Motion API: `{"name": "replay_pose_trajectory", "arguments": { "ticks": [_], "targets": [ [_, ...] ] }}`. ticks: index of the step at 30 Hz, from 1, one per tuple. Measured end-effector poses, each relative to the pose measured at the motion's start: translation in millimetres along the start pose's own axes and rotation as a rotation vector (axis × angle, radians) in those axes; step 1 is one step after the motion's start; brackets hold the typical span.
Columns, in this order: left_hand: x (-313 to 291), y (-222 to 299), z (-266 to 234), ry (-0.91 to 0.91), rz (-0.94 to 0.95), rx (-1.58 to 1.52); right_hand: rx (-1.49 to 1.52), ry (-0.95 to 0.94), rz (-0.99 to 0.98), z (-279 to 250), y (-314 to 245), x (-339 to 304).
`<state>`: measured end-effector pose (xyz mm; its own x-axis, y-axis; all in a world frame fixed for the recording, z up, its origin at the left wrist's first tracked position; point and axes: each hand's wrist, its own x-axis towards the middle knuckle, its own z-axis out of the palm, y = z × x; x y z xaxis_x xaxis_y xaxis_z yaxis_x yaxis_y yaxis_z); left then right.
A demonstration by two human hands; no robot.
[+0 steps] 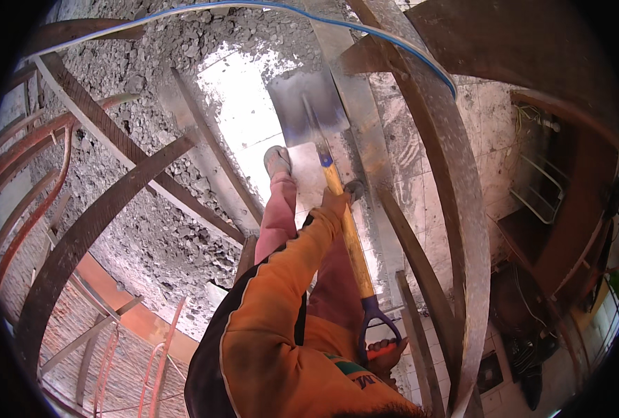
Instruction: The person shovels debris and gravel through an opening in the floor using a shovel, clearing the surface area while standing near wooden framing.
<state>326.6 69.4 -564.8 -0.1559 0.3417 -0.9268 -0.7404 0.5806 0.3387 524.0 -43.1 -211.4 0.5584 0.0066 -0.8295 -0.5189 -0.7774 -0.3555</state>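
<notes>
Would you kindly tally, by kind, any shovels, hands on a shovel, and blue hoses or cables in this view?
D-handled shovel: 1
Hands gripping it (left hand, right hand): 2
Blue hose or cable: 1
Total: 4

Shovel: is slanting from near right to far left, its grey blade pointing away over the pale tiled floor
Left hand: is gripping the yellow shaft below the blue collar
Right hand: is holding the grip of the blue handle at the near end
Orange sleeve: is reaching across the near middle, above reddish trousers
Left foot: is standing to the left of the blade's neck
Rubble: is covering the floor on the left and far left
Beams: are crossing the left side above the rubble
Blue-and-white hose: is arching across the far side
</notes>
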Motion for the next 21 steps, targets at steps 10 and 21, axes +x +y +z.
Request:
{"name": "replay_pose_trajectory", "arguments": {
  "ticks": [10, 21],
  "targets": [
    [223.3, 175.4, -44.8, 0.248, 0.097, 0.229, 0.031, 0.034, -0.123, 237.2, 79.4, 115.9],
    [164.3, 119.5, -38.0, 0.25, 0.106, 0.128, 0.046, 0.095, -0.267, 142.9, 98.8, 173.9]
  ]
}}
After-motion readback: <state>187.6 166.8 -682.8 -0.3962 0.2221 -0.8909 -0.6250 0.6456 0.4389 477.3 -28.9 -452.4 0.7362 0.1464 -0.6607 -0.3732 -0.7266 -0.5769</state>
